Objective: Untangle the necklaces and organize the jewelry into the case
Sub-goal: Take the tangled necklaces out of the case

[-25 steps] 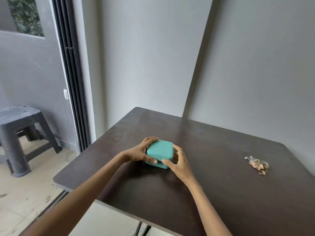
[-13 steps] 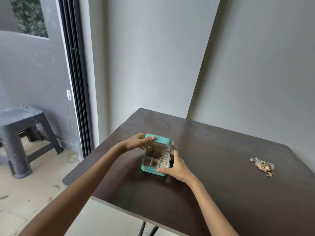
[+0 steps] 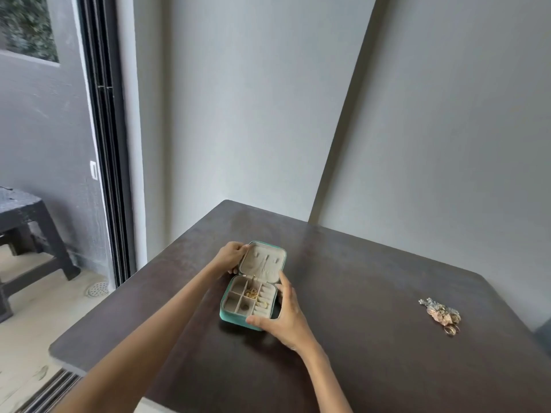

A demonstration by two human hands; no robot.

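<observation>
A teal jewelry case [image 3: 232, 316] lies open on the dark table [image 3: 372, 338], its beige lid [image 3: 262, 263] tipped back. The tray inside has small compartments; a gold chain [image 3: 252, 292] sits in one of them. My left hand [image 3: 229, 257] grips the lid's left edge. My right hand [image 3: 283, 317] holds the base at its right front corner. A tangled heap of necklaces and rings [image 3: 441, 314] lies far to the right on the table, apart from both hands.
The table stands in a corner against grey walls. Its left edge is close to a sliding door track [image 3: 110, 174]. A dark plastic stool [image 3: 26, 231] stands on the floor outside at the left.
The case was closed one second ago with both hands on it. My left hand has swung the lid up and back; my right hand stayed on the base.
</observation>
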